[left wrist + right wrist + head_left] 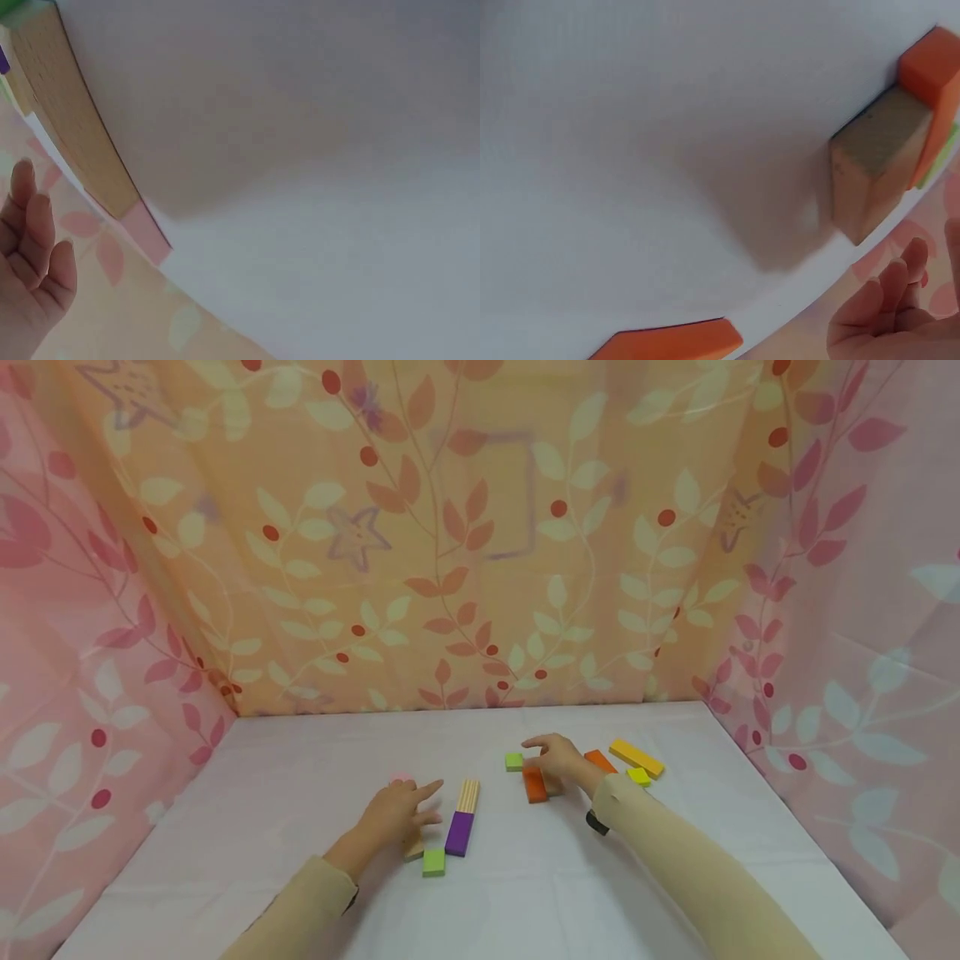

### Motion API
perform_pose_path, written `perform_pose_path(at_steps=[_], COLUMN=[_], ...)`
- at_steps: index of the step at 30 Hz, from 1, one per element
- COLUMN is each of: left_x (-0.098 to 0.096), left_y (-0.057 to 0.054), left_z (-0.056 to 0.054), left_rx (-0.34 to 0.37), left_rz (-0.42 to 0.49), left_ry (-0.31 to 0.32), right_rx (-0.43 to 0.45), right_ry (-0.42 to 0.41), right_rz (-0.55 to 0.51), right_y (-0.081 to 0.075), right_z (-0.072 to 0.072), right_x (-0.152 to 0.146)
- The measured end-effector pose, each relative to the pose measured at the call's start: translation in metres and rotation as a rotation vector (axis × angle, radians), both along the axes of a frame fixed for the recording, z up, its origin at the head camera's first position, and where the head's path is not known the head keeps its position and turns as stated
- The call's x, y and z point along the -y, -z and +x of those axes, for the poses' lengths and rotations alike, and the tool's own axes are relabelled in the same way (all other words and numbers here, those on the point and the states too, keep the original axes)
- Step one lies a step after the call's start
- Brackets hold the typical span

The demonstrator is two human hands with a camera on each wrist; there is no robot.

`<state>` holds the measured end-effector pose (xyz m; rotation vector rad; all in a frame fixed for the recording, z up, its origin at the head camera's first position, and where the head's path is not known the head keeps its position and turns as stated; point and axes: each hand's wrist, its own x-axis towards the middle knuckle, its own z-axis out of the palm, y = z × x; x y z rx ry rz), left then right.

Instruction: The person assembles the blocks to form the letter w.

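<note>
My left hand hovers over a plain wooden block, index finger stretched out, holding nothing. In the left wrist view its fingers are loosely bent, apart from the wooden block. A pink block adjoins that block's end. Close by are a green block and a purple block with pale striped wood pieces at its far end. My right hand, also holding nothing, is above an orange block and a wooden block set side by side; a green block touches or nearly touches the orange one.
Right of my right hand lie another orange block, a long yellow-orange block and a small yellow block. A white cloth covers the table. Leaf-patterned curtains enclose the back and both sides.
</note>
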<state>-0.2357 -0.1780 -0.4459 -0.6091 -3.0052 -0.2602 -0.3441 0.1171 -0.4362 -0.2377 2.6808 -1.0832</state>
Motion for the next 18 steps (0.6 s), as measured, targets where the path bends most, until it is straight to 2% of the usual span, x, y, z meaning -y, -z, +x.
perform_pose_path(at_steps=[4, 7, 9, 13, 18], left_x=[-0.010, -0.016, -0.020, -0.026, -0.029], left_y=[0.001, 0.002, 0.003, 0.005, 0.004], left_z=[0.001, 0.001, 0.001, -0.002, -0.004], left_rx=[0.082, 0.127, 0.138, 0.138, 0.135], left_rz=[0.055, 0.036, 0.007, -0.065, -0.093], left_ry=[0.060, 0.076, 0.084, 0.090, 0.085], right_rx=[-0.007, -0.008, -0.013, 0.004, 0.046], right_ry=[-0.022, -0.048, -0.062, -0.033, 0.012], right_rz=[0.051, 0.071, 0.087, 0.091, 0.064], right_y=[0.005, 0.008, 0.010, 0.013, 0.014], right_z=[-0.006, -0.007, -0.008, -0.010, -0.011], right_x=[0.000, 0.002, 0.003, 0.006, 0.012])
